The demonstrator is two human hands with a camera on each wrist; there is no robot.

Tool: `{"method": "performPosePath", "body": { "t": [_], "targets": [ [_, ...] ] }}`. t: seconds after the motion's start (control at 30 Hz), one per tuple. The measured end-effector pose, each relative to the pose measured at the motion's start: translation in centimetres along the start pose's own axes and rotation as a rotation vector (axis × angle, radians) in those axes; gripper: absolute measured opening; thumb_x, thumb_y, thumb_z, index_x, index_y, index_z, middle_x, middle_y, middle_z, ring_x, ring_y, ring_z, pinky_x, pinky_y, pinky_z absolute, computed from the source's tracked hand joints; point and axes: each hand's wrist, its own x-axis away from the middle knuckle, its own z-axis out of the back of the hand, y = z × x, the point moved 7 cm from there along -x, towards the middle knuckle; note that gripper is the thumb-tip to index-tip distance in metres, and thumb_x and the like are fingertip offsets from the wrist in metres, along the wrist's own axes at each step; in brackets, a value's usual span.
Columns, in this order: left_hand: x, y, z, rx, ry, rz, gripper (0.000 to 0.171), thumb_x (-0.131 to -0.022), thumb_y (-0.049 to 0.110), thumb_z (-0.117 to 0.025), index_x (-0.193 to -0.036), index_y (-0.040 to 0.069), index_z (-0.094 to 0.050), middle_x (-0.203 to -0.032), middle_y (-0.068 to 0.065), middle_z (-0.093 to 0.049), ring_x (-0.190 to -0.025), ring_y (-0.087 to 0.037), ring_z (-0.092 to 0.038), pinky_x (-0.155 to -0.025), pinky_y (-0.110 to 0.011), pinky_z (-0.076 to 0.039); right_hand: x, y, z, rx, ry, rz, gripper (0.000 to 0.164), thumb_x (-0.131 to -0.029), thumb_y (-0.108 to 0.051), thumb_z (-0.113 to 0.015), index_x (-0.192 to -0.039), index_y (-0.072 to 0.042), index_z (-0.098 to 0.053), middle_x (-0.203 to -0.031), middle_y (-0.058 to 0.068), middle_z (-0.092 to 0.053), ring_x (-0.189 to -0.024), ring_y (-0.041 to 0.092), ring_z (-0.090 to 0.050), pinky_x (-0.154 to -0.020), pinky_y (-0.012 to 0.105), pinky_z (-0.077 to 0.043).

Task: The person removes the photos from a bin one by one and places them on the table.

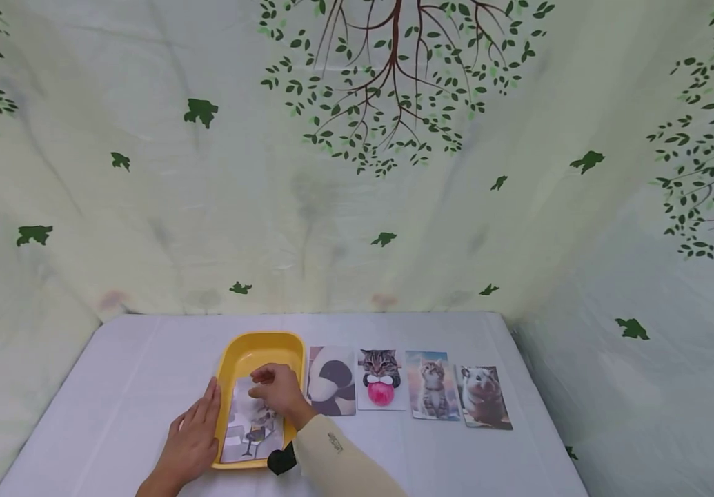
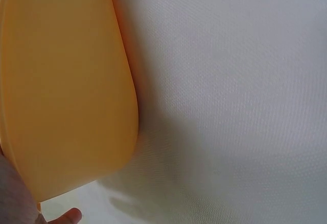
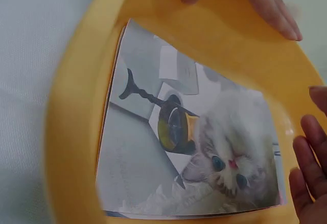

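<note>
A yellow tray [image 1: 270, 337] stands on the white table. Inside it lies a picture card [image 3: 153, 178] of a white kitten beside a goblet, with the edges of at least one more card under it. My left hand [image 1: 192, 435] rests along the tray's left side, fingers straight; in the left wrist view the tray's outer wall [image 2: 66, 91] fills the left part. Over the far part of the card hovers my right hand [image 1: 283, 393], fingers loosely bent. In the right wrist view its fingers [image 3: 309, 157] are spread near the card's edge, with nothing seen between them.
Right of the tray lie cards in a row: a black-and-white close-up [image 1: 332, 383], a cat with a pink ball [image 1: 381, 379], a kitten [image 1: 432, 386] and a hamster-like animal [image 1: 483, 397]. A black object [image 1: 281, 459] is by the right sleeve. A leaf-patterned curtain [image 1: 332, 207] hangs behind.
</note>
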Motion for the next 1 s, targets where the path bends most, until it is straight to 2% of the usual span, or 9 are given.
{"method": "performPosePath", "body": {
  "t": [0.27, 0.47, 0.57, 0.83, 1.0],
  "targets": [
    [0.2, 0.0, 0.2, -0.003, 0.018, -0.005, 0.074, -0.082, 0.007, -0.054, -0.147, -0.010, -0.021, -0.159, -0.018, -0.010, -0.130, -0.045, -0.034, -0.098, -0.070, -0.028, -0.3, 0.6, -0.5, 0.125, 0.066, -0.091, 0.016, -0.078, -0.006, -0.077, -0.092, -0.011, -0.072, -0.087, -0.006, -0.064, -0.080, 0.009, -0.053, -0.083, 0.027, -0.051],
    [0.2, 0.4, 0.4, -0.003, 0.043, -0.017, 0.074, -0.082, 0.006, -0.054, -0.146, -0.010, -0.023, -0.158, -0.018, -0.014, -0.130, -0.044, -0.035, -0.097, -0.069, -0.029, -0.6, 1.5, -0.5, 0.288, 0.124, -0.125, 0.019, -0.075, -0.015, -0.080, -0.094, -0.016, -0.074, -0.089, -0.011, -0.064, -0.089, 0.012, -0.046, -0.089, 0.034, -0.036],
    [0.2, 0.4, 0.4, -0.011, 0.044, -0.016, 0.075, -0.082, 0.007, -0.055, -0.147, -0.010, -0.021, -0.158, -0.018, -0.013, -0.130, -0.044, -0.035, -0.098, -0.069, -0.029, -0.6, 1.8, -0.6, 0.319, 0.127, -0.122, 0.024, -0.075, -0.017, -0.081, -0.098, -0.016, -0.074, -0.092, -0.012, -0.064, -0.093, 0.013, -0.044, -0.091, 0.035, -0.035],
    [0.2, 0.2, 0.4, -0.006, 0.001, 0.001, 0.075, -0.082, 0.008, -0.054, -0.147, -0.010, -0.020, -0.158, -0.017, -0.011, -0.131, -0.044, -0.033, -0.098, -0.070, -0.027, -0.6, 2.2, -1.1, 0.336, 0.106, -0.167, 0.025, -0.075, -0.019, -0.080, -0.099, -0.018, -0.074, -0.089, -0.012, -0.061, -0.096, 0.016, -0.041, -0.091, 0.035, -0.038],
    [0.2, 0.1, 0.3, 0.006, -0.014, 0.013, 0.074, -0.083, 0.008, -0.053, -0.147, -0.010, -0.021, -0.159, -0.017, -0.010, -0.131, -0.046, -0.032, -0.099, -0.070, -0.026, -0.7, 2.1, -1.3, 0.267, 0.101, -0.162, 0.020, -0.076, -0.017, -0.080, -0.095, -0.020, -0.074, -0.084, -0.014, -0.059, -0.094, 0.014, -0.042, -0.091, 0.035, -0.040]
  ]
}}
